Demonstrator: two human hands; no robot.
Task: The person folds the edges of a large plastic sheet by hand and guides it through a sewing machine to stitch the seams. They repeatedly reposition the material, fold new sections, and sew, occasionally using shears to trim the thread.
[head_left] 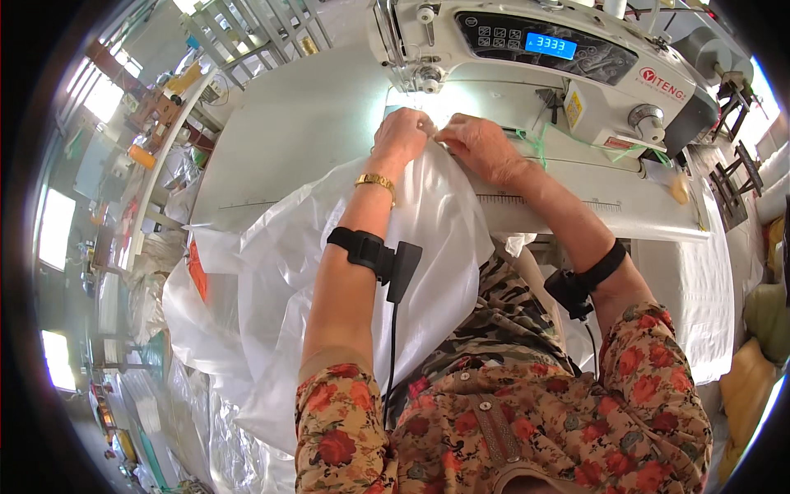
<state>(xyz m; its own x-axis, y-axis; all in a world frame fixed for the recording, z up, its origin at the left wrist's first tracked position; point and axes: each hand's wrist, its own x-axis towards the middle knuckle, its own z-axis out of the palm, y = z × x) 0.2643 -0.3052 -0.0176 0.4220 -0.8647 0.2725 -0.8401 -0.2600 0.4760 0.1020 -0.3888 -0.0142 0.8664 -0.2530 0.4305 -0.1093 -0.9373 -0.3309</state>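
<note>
An orange roll [141, 156] sits by a white-edged side desk [166, 144]; left of the roll glows a bright window [58, 229]; right of it stands a slatted grey rack [255, 37].

Pale digits glowed on the sewing machine's [609, 111] blue display [551, 46], red lettering [662, 82] marked its body, and ruler markings [504, 198] lined the table's [280, 123] near edge!

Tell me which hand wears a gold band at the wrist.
The left hand: the gold band circles its wrist, whereas the right hand wears none.
</note>
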